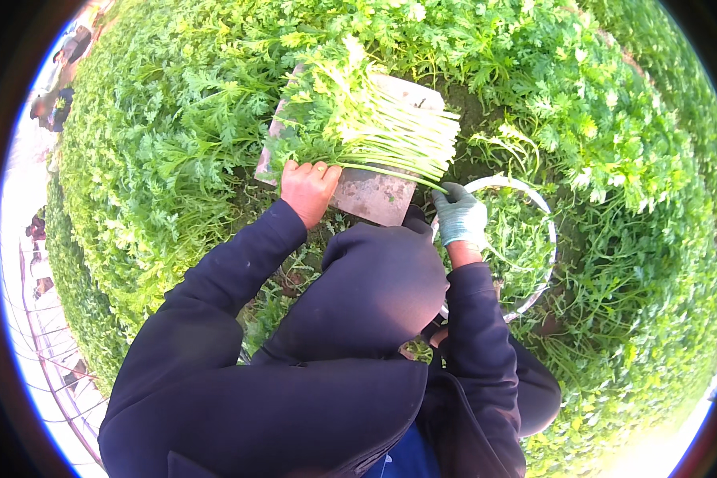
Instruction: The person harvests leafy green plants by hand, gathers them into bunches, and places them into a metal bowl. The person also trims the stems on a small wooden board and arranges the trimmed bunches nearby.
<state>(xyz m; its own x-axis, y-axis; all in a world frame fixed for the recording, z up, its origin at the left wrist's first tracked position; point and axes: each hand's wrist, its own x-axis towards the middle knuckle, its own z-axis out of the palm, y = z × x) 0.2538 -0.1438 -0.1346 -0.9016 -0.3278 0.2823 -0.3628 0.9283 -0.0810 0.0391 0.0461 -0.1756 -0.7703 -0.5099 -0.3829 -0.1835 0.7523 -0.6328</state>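
Observation:
Several stalks of leafy greens with lobed leaves, apparently garland chrysanthemum, lie side by side on a pale, stained board. Their leaves point left and their cut stems right. My bare left hand is curled around the leafy part of the nearest stalk, at the board's near edge. In a grey-green glove, my right hand pinches that stalk's stem end, just past the board. Below the gloved hand stands a round, white-rimmed tub holding loose leaves and trimmings.
Dense rows of the same greens surround me. My bent knee is close below the board. A few pale stems lie on the soil beyond the tub. Other people and a curved frame appear at the far left.

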